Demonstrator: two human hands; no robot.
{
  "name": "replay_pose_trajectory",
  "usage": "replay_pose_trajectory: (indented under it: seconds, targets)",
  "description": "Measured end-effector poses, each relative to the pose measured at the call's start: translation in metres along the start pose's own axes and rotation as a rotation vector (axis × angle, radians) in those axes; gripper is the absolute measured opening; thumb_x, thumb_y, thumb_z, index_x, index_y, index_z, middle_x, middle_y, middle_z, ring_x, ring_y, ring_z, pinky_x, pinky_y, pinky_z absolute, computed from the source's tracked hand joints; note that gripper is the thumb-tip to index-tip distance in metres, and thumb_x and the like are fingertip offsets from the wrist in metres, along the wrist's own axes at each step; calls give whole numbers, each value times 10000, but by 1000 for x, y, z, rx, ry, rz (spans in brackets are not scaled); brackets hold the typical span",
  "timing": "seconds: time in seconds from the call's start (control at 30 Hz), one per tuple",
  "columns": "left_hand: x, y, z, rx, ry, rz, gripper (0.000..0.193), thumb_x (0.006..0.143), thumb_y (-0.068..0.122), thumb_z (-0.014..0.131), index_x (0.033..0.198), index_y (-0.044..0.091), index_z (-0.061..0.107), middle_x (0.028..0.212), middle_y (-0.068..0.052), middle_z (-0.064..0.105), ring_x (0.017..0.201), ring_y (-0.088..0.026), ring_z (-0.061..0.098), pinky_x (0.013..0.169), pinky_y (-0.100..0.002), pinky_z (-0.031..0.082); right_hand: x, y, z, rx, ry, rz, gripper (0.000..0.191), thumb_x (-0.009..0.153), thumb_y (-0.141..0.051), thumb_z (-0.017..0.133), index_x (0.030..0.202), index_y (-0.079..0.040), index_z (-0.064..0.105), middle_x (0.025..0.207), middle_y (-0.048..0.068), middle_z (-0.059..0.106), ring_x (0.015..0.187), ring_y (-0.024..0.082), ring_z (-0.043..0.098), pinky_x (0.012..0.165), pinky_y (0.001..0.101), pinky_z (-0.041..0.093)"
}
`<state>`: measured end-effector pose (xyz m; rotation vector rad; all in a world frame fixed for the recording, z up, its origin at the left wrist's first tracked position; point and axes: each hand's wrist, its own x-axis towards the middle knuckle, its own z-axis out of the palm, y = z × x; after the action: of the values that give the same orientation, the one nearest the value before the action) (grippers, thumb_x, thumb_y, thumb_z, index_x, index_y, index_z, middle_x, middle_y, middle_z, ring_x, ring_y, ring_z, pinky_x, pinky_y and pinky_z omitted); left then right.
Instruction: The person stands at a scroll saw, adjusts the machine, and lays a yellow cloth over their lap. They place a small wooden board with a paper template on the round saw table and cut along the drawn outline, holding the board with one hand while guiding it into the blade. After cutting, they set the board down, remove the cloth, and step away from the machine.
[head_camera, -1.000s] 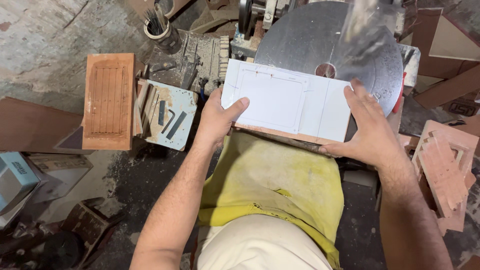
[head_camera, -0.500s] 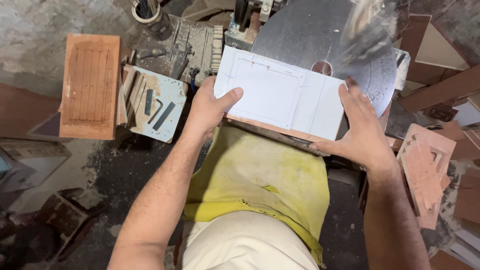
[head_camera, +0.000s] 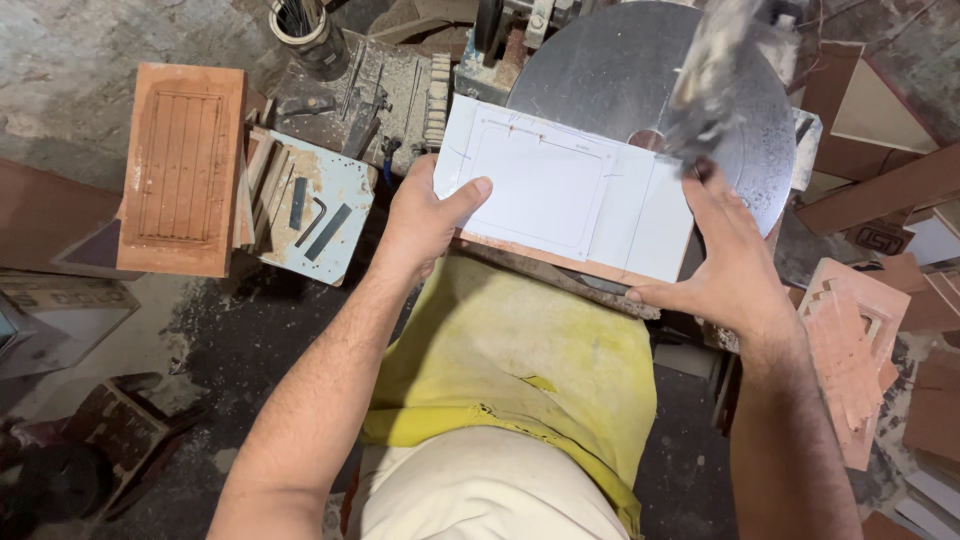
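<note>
Dusty workshop floor (head_camera: 80, 70) fills the left of the frame, grey and littered. At upper centre a round metal machine table (head_camera: 610, 70) is seen, with a blurred spinning cutter (head_camera: 705, 85) above its right part. A white-faced rectangular panel (head_camera: 565, 195) is laid flat across the near edge of that table, tilted slightly down to the right; a rounded rectangle outline is pencilled on its face and a brown core shows along the near edge.

The panel is gripped at both ends. The left hand (head_camera: 420, 220) is clamped on the left edge, thumb on top, fingers hidden beneath. The right hand (head_camera: 730, 265) is pressed at the right end, fingers spread flat on the face, just below the cutter. The hands are held well apart.

At upper left a grooved brown wooden panel (head_camera: 183, 168) is lying flat, and beside it a pale blue tray (head_camera: 335, 180) holding small metal tools. A carved reddish piece (head_camera: 850, 345) is noted at lower right. A yellow apron (head_camera: 510, 370) covers the lap at centre.
</note>
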<state>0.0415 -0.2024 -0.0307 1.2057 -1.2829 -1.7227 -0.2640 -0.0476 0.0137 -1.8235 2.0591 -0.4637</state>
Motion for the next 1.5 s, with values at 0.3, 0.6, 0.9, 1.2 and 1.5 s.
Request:
replay_pose_trajectory:
  seconds: [0.3, 0.6, 0.9, 1.2, 1.5]
  targets:
    - [1, 11, 3, 103, 39, -69, 583, 884, 216, 756, 1331, -61, 503, 1170, -177, 705, 1009, -188, 701, 821, -340, 608, 5, -6, -6, 20, 11, -30, 1352, 432, -424, 975, 1562, 19, 378, 1531, 284, 453, 1446, 451, 423, 1184, 515, 350]
    - [11, 11, 0, 37, -9, -9, 555, 882, 206, 763, 1301, -72, 525, 1180, -184, 713, 1059, -196, 717, 901, -332, 612, 8, -12, -8, 26, 12, 7, 1322, 449, -404, 977, 1565, 4, 397, 1563, 266, 442, 1495, 450, 380, 1226, 514, 314]
    - [18, 7, 0, 79, 2, 14, 540, 881, 219, 768, 1287, -62, 548, 1153, -163, 719, 1027, -186, 710, 877, -326, 603, 13, -15, -10, 6, 28, -36, 1286, 435, -387, 988, 1538, -25, 435, 1642, 313, 312, 1510, 458, 314, 1211, 523, 287]
    - [21, 12, 2, 132, 15, -10, 555, 890, 230, 764, 1295, -71, 532, 1161, -184, 716, 1040, -199, 721, 882, -328, 614, 17, -8, -10, 63, 33, -18, 1301, 456, -415, 948, 1558, 28, 417, 1632, 309, 349, 1532, 438, 314, 1208, 505, 296]
    - [26, 10, 3, 82, -1, 16, 565, 879, 217, 763, 1296, -78, 523, 1163, -189, 719, 1037, -203, 728, 883, -333, 619, 22, -4, -10, 45, 51, -63, 1277, 475, -431, 962, 1532, 50, 430, 1619, 324, 382, 1553, 450, 316, 1230, 506, 288]
